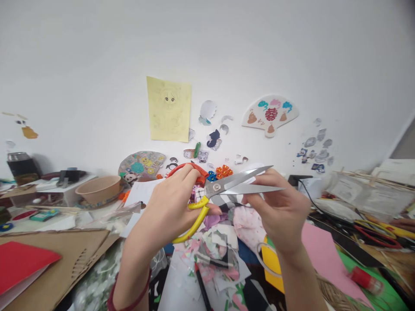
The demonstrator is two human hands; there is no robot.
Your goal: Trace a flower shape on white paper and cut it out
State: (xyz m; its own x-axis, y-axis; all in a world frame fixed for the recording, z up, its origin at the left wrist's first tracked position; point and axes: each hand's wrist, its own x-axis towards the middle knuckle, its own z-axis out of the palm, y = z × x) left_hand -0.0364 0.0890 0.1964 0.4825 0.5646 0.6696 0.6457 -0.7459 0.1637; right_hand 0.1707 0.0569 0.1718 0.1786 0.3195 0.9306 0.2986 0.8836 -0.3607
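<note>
My left hand (171, 201) is closed around the handles of a pair of scissors (216, 187), one handle loop red and the other yellow. The blades stand part-way open and point right, towards my right hand (282, 207). With bent fingers, that hand pinches a small piece of white paper (251, 176), which shows only in part behind the blades. Below both hands lies a heap of paper scraps (214, 248) in white, pink, green and grey. A black pen with a red end (202, 285) rests across the scraps.
Brown cardboard (81, 255) with a red folder (26, 263) lies at left, near a round tan basin (98, 190). At right are pink paper (324, 255), a tape roll (269, 259) and cables (372, 233). Behind stands a white wall with a yellow drawing (169, 116).
</note>
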